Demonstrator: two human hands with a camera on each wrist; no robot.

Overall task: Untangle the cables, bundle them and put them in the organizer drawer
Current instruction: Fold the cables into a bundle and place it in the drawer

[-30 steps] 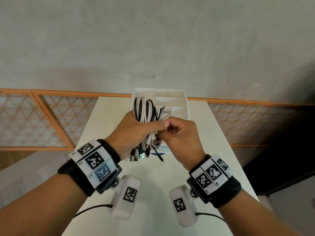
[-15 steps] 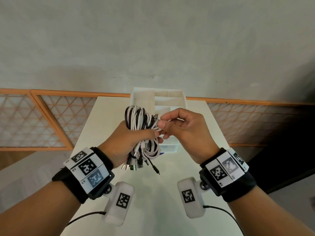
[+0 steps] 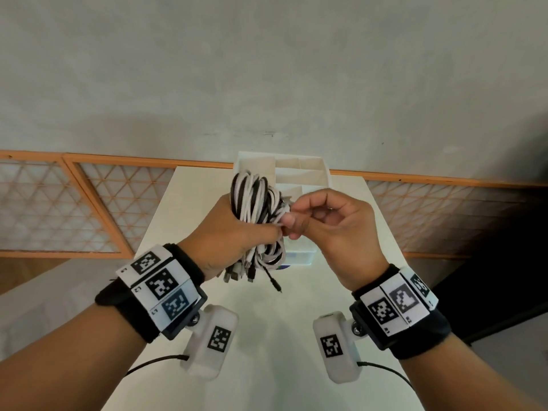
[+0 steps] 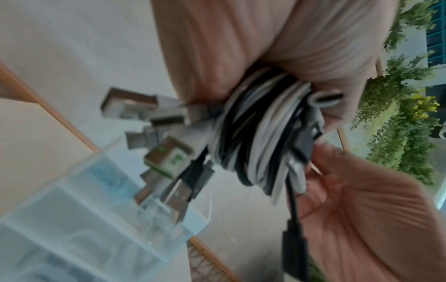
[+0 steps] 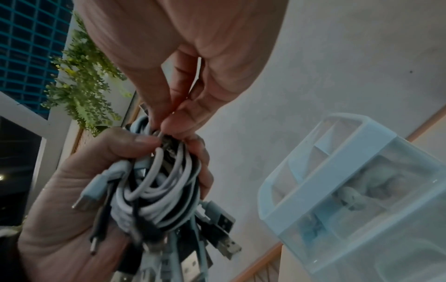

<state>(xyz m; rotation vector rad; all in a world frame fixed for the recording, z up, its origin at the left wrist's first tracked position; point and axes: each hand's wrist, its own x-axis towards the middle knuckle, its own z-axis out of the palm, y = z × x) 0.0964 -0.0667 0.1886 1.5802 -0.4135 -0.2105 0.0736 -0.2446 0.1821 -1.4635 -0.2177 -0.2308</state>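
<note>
**Coiled cable bundle held in my hands above the desk**

The bundle of cables (image 3: 256, 215) is a thick coil of white and black cords looped together, held up in the air in front of me, above the white desk (image 3: 267, 336) and just in front of the organizer drawer (image 3: 314, 170). Its upper loops stand up past my fingers; its lower end hangs down as a cluster of loose plugs (image 3: 240, 272) (flat USB ends, and one thin black barrel-type tip dangling lowest).

My left hand (image 3: 228, 241) is wrapped round the middle of the coil, fingers curled across it and thumb closing from the other side, so the cords sit in my palm. My right hand (image 3: 329, 226) is beside it, thumb and forefinger pinched together on a strand at the coil's edge, right against my left thumb; its other fingers are loosely curled and carry nothing.

The organizer drawer is a white, translucent plastic box with several open compartments on top, standing on the desk at its far end. Through its clear front the right wrist view shows pale shapes inside, too blurred to name.

Behind the desk are a grey wall and a low wooden lattice rail (image 3: 89, 209). Both my wrists wear black bands with printed square markers.
</note>
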